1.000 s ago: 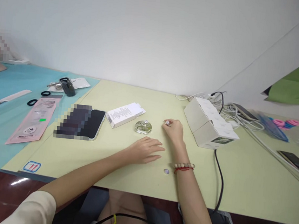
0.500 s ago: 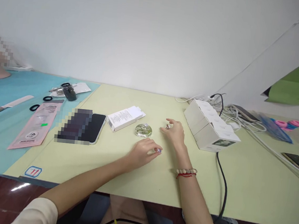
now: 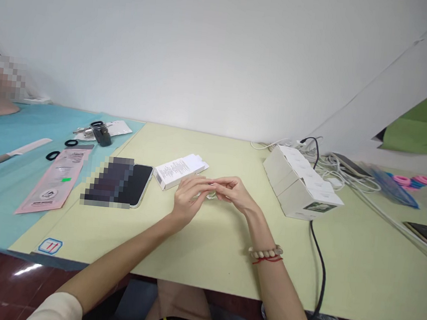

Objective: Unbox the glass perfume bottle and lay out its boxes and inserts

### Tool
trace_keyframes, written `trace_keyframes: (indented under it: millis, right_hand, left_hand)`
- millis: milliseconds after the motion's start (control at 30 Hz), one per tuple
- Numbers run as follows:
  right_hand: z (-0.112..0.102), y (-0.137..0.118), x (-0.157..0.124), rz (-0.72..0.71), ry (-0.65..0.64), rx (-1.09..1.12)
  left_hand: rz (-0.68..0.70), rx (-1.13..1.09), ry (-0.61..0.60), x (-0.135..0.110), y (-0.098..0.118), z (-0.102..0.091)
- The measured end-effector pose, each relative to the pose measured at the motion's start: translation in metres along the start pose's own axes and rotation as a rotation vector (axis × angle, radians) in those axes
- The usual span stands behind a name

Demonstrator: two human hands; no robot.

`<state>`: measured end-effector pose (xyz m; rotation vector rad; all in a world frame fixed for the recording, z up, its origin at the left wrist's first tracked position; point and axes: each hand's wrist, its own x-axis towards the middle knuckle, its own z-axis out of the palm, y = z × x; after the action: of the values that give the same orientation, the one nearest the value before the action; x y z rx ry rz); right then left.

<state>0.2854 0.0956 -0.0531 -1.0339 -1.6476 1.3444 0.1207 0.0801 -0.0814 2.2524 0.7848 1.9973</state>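
Observation:
Fingertips of my left hand [image 3: 190, 198] and my right hand [image 3: 233, 192] meet above a small clear glass bottle [image 3: 212, 195]. Mostly hidden by the fingers, the bottle shows only slivers of its greenish glass. Both hands are closed in a pinch, and the small pieces between their fingers cannot be made out. Just behind my left hand lies a white printed carton [image 3: 180, 171] with an end flap sticking out.
A phone [image 3: 141, 186] lies left of the carton. White boxes [image 3: 302, 183] stand at right before tangled white cables [image 3: 333, 174]. A pink packet [image 3: 54, 182] and a dark jar [image 3: 101, 135] rest on the blue cover. A black cable [image 3: 319, 260] crosses the table.
My hands have come together over the bottle, covering most of it. Before, they were apart, the left pinching a small bluish clear piece and the right a small shiny piece.

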Motion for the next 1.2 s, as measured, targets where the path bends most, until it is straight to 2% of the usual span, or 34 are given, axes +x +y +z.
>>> trace_keyframes:
  millis: [67, 133, 267, 300, 400, 500, 633, 733, 800, 900, 967, 1067, 1200]
  right_hand:
    - [0.000, -0.001, 0.001, 0.000, 0.038, -0.045]
    - [-0.006, 0.000, 0.002, -0.022, 0.133, -0.112]
    - [-0.029, 0.018, 0.004, -0.092, 0.512, -0.436]
    - [-0.035, 0.024, 0.004, -0.098, 0.564, -0.554]
    - [-0.042, 0.036, 0.002, 0.038, 0.486, -0.874]
    - [-0.038, 0.035, 0.000, 0.197, 0.428, -1.047]
    - [-0.035, 0.031, -0.002, 0.295, 0.443, -1.113]
    - [-0.041, 0.030, -0.003, 0.227, 0.503, -1.052]
    - [-0.047, 0.030, -0.004, 0.168, 0.590, -0.996]
    - [-0.054, 0.031, -0.007, 0.161, 0.691, -0.975]
    - [-0.057, 0.033, -0.009, 0.206, 0.680, -0.995]
    - [-0.058, 0.038, -0.010, 0.282, 0.625, -1.029]
    - [-0.059, 0.042, -0.009, 0.297, 0.580, -1.030]
  left_hand:
    - [0.008, 0.017, -0.026, -0.001, -0.004, 0.001]
    - [-0.022, 0.076, -0.057, -0.002, -0.007, 0.001]
    - [-0.221, 0.188, -0.190, -0.006, -0.015, 0.002]
    - [-0.284, 0.210, -0.241, -0.007, -0.018, 0.003]
    - [-0.429, 0.240, -0.402, -0.013, -0.025, 0.005]
    - [-0.469, 0.204, -0.487, -0.017, -0.029, 0.006]
    - [-0.496, 0.151, -0.506, -0.023, -0.029, 0.009]
    - [-0.540, 0.132, -0.482, -0.028, -0.030, 0.013]
    - [-0.504, 0.154, -0.493, -0.030, -0.031, 0.016]
    - [-0.359, 0.226, -0.532, -0.029, -0.033, 0.021]
    - [-0.290, 0.256, -0.547, -0.027, -0.034, 0.025]
    - [-0.257, 0.265, -0.557, -0.023, -0.036, 0.033]
    - [-0.241, 0.220, -0.571, -0.022, -0.044, 0.045]
